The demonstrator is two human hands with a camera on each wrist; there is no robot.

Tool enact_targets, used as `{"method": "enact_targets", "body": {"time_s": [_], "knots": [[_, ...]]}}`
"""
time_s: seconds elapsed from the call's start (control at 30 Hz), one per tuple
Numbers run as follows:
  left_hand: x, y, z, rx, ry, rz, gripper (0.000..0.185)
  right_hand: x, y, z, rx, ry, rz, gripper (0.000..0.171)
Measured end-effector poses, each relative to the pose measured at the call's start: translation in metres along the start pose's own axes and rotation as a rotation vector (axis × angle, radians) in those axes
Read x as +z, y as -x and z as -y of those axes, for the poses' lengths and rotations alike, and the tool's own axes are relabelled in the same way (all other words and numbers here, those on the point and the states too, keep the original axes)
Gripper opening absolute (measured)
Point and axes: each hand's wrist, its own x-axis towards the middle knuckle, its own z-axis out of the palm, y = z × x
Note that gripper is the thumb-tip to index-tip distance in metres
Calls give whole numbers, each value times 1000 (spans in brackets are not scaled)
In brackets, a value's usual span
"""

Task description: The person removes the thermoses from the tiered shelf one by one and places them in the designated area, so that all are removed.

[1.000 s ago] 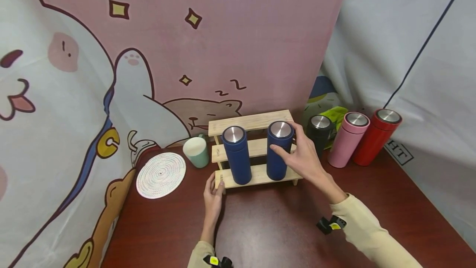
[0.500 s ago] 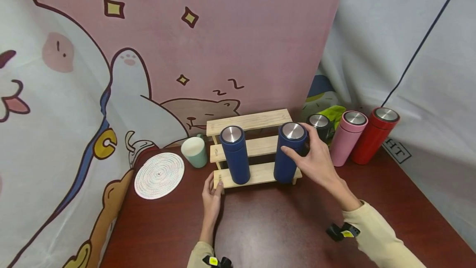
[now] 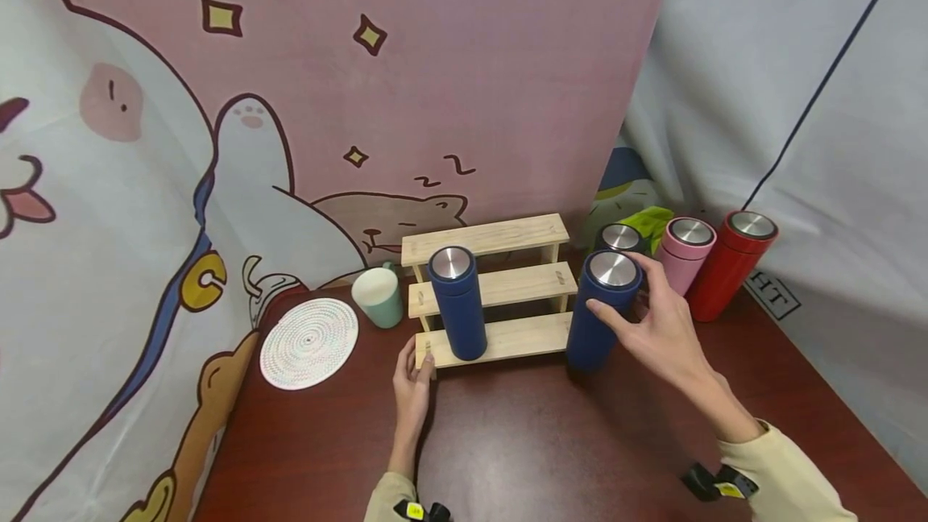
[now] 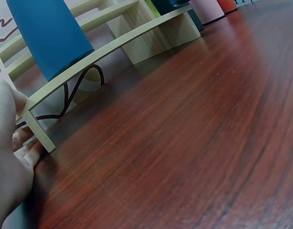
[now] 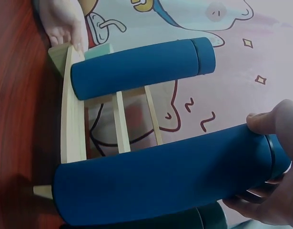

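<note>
Right hand (image 3: 663, 329) wraps thumb and fingers round the upper part of a dark blue cylindrical flask with a steel lid (image 3: 602, 308), just under the lid; the flask stands upright at the right end of the three-step pale wooden rack (image 3: 493, 290), off the bottom step, its base at or just above the red-brown wooden table (image 3: 565, 441); whether it touches the table cannot be told; right wrist view shows the same flask (image 5: 165, 176) clear of the rack's lower board, thumb and fingertips clamped near the lid; left hand (image 3: 412, 381) rests on the table with fingers fairly straight, tips against the front left corner of the rack, bracing it, gripping nothing; left wrist view confirms fingers (image 4: 22, 138) lying by the rack's front leg; a second dark blue steel-lidded flask (image 3: 458, 300) stands on the bottom step towards the left, untouched; judged progress: one flask is off the rack, one remains on it, middle and top steps bare; to the right stand a black flask (image 3: 619, 238), a pink flask (image 3: 685, 252) and a red flask (image 3: 732, 264) in a row near the grey curtain, the held flask just in front of the black one; left of the rack sit a mint-green mug (image 3: 379, 296) and a round white woven coaster (image 3: 309, 342).
</note>
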Motion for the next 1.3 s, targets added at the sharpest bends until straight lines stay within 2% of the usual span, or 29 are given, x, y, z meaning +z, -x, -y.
{"method": "enact_targets", "body": {"time_s": [0.13, 0.4, 0.7, 0.9, 1.1, 1.3], "knots": [[-1, -1, 1, -4, 12, 6, 50, -12, 3, -1, 7, 8, 11, 78], [0, -1, -3, 5, 35, 15, 50, -34, 9, -11, 8, 96, -27, 80], [0, 0, -1, -2, 25, 4, 50, -57, 14, -27, 134, 164, -70, 82], [0, 1, -3, 7, 2, -8, 50, -71, 14, -46, 175, 178, -84, 85], [0, 1, -7, 7, 28, 3, 50, -82, 14, -70, 217, 214, -135, 87], [-1, 0, -3, 0, 10, 0, 50, -90, 16, -90, 253, 230, -199, 86]]}}
